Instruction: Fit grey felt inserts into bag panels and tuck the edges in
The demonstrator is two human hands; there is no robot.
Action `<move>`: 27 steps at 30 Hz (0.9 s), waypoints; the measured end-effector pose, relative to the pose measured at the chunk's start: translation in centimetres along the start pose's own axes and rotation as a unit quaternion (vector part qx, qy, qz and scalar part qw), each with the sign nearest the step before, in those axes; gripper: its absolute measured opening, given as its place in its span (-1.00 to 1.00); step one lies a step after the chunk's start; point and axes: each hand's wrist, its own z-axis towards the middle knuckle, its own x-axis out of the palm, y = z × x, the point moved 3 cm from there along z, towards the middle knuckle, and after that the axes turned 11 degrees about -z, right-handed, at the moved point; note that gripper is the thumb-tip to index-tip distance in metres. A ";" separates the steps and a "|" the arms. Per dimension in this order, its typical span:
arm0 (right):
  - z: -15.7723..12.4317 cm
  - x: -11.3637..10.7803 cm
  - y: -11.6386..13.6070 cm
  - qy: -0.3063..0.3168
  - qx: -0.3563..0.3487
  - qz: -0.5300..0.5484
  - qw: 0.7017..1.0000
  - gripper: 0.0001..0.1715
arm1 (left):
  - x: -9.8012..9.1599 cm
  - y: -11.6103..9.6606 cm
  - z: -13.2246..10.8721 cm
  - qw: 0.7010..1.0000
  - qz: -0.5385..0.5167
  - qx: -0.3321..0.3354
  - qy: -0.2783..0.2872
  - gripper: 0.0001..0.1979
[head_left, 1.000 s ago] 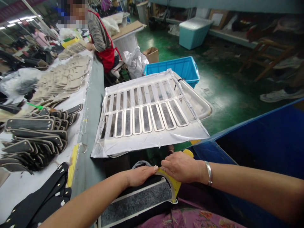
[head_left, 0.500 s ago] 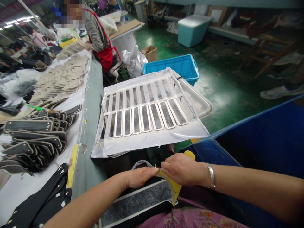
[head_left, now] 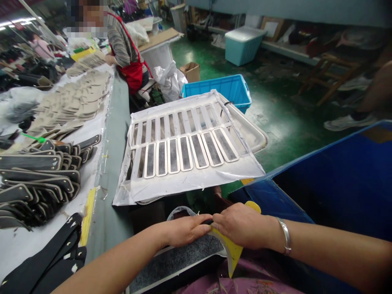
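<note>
Across my lap lies a dark grey panel [head_left: 183, 261] with a white border and black edging. My left hand [head_left: 186, 230] is closed at its far edge, thumb and fingers pinching a bit of black material [head_left: 208, 222]. A curved yellow piece [head_left: 233, 251] with a pale inner edge runs down over the panel's right end; its rounded top shows beyond my knuckles. My right hand [head_left: 240, 224] is wrapped round this yellow piece, its fingertips almost touching my left fingers. What lies under both palms is hidden.
Ahead is a white-covered rack [head_left: 186, 183] holding several white-rimmed dark strips. On the left table [head_left: 99, 204] are stacked black straps [head_left: 36, 163] and beige pieces [head_left: 76, 98]. A blue bin [head_left: 216, 87] stands behind the rack, a dark blue container [head_left: 337, 179] at right. A co-worker [head_left: 125, 49] sits far left.
My hands and the yellow piece have shifted slightly right in view, and my left hand covers more of the panel. The surroundings have slid left as the camera turned.
</note>
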 end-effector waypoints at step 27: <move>-1.2 0.2 0.6 0.009 -0.010 -0.019 1.000 -0.81 | 0.0 -0.8 -0.5 0.998 0.028 -0.056 -0.003 -0.34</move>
